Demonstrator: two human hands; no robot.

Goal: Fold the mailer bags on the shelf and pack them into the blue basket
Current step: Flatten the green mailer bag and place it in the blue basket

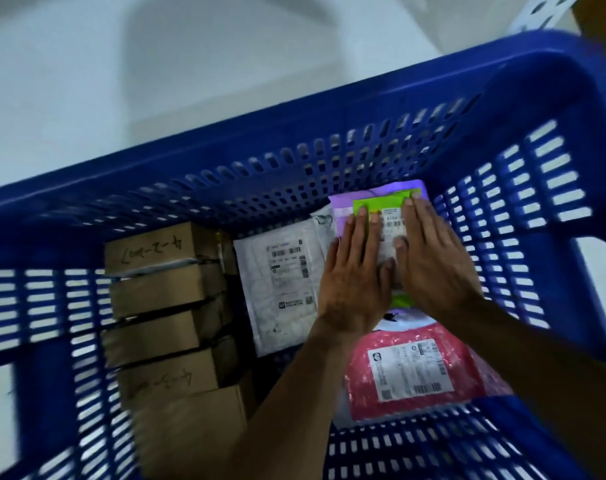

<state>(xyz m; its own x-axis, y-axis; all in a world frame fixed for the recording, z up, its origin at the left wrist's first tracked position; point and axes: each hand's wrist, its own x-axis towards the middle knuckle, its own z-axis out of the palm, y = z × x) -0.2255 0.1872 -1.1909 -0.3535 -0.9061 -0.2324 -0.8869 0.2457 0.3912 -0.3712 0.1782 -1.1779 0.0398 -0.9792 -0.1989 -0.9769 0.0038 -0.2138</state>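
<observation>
Pressing down on folded green mailer bag [381, 204] with left hand [355, 271] and right hand [433, 258]. Palms flat, fingers straight and side by side, nothing gripped. Probably meant to squeeze air out and stop the fold springing back. Lying label-up on top of purple mailer bag [343, 206], in far right corner of blue basket [294, 133], close against the slotted walls. Likely put there to build one compact stack. Label partly hidden under the fingers. Just left: white mailer bag [277, 289], flat, label up. Nearer: pink mailer bag [363, 393], label up; touching or overlapping the stack, cannot tell which. Along left wall: cardboard boxes [156, 289] packed in a row, leaving the right side for soft bags.
</observation>
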